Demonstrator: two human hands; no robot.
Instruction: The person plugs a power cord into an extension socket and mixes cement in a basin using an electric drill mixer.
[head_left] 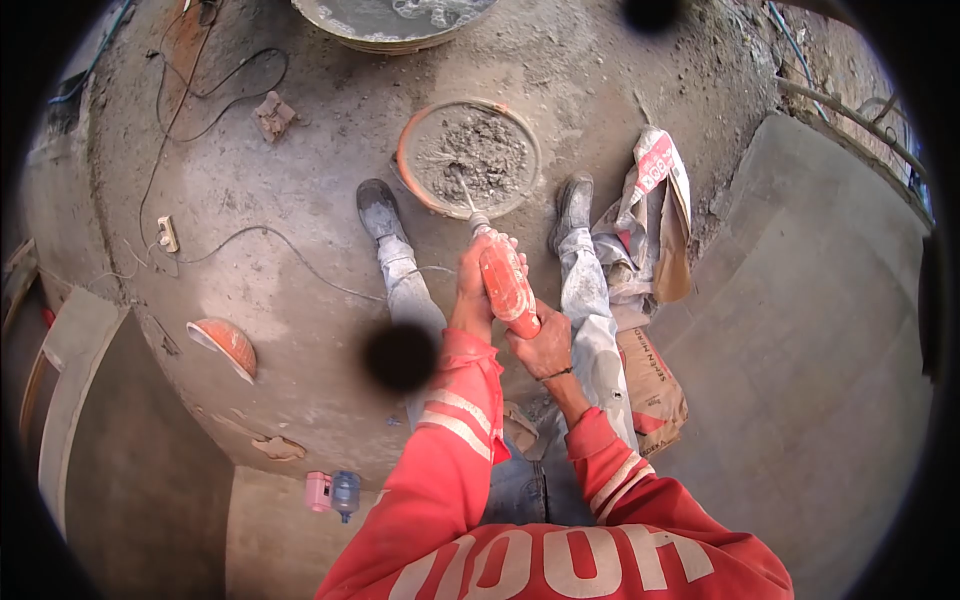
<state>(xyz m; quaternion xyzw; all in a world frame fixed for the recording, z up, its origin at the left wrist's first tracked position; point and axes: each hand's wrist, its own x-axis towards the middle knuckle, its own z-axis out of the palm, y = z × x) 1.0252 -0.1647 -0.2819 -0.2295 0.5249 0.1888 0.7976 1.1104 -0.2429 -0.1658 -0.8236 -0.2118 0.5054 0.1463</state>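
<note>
Both of my hands are closed around a red, cement-smeared power drill (508, 287). My left hand (474, 278) grips its front part, close to the chuck. Lower down, my right hand (543, 345) wraps the rear end of the drill. A thin metal shaft (466, 190) runs from the chuck into a round orange-rimmed tub (403, 152) on the floor between my feet. Lumpy grey mortar (485, 150) fills the tub, and the shaft's far end is hidden in it.
A large basin (400, 45) of grey water stands beyond the tub. Torn cement bags (655, 215) lie right of my leg. At left are an orange bowl (228, 347), a power strip (168, 234), a loose cable (290, 245) and a broken chunk (273, 117).
</note>
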